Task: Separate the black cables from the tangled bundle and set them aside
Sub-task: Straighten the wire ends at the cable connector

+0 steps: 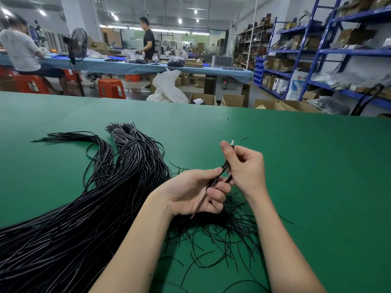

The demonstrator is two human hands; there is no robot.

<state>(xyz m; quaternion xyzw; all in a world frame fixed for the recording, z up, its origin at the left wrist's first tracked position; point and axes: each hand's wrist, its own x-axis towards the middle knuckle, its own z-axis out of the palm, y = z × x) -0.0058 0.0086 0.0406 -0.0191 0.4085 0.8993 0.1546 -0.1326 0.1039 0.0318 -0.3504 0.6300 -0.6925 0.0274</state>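
Both hands clamp one thin black plug-tipped cable (pixel 220 172) above the green table mat (pixel 317 166), left hand (pixel 194 191) low, right hand (pixel 245 168) near what looks like its metal tip, tangled black cable bundle (pixel 88 208) left; light, limp, snag-prone, best gripped near the stiffer plug.

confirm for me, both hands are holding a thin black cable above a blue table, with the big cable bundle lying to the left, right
Not quite: the table is green, not blue, as the head view shows. The rest holds: the left hand and right hand hold a thin black cable above it, with the big cable bundle lying to the left.
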